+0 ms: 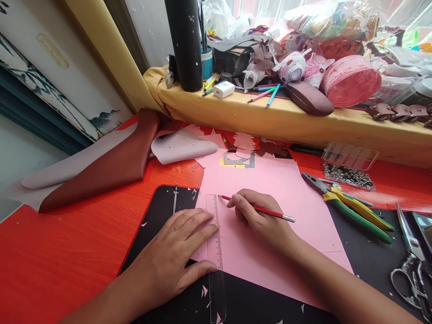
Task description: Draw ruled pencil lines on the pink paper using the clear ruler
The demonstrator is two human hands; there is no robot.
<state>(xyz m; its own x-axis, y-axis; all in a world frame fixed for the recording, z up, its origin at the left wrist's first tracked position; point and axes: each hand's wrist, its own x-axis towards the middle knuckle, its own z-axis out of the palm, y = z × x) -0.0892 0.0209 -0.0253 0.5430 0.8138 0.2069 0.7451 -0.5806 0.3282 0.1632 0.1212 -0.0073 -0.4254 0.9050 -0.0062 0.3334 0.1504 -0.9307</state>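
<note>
A large pink sheet (276, 189) lies over a black mat (256, 294), with thin lines drawn on it. Across its left part runs a clear ruler (216, 243), its near end reaching onto the mat. My left hand (184, 245) presses the ruler down, fingers spread flat along its left side and the thumb lower down. In my right hand (259, 211) is a red pencil (259, 209), gripped between thumb and fingers. The pencil's tip touches or hovers just above the sheet, close by the ruler's upper right edge; I cannot tell which.
Pliers (351, 207), scissors (410, 261) and a clear box of small metal parts (349, 173) lie on the right. Rolled brown leather-like material (111, 171) rests at the left. A cluttered ledge (236, 103) borders the back, with a black cylinder (185, 45) standing on it.
</note>
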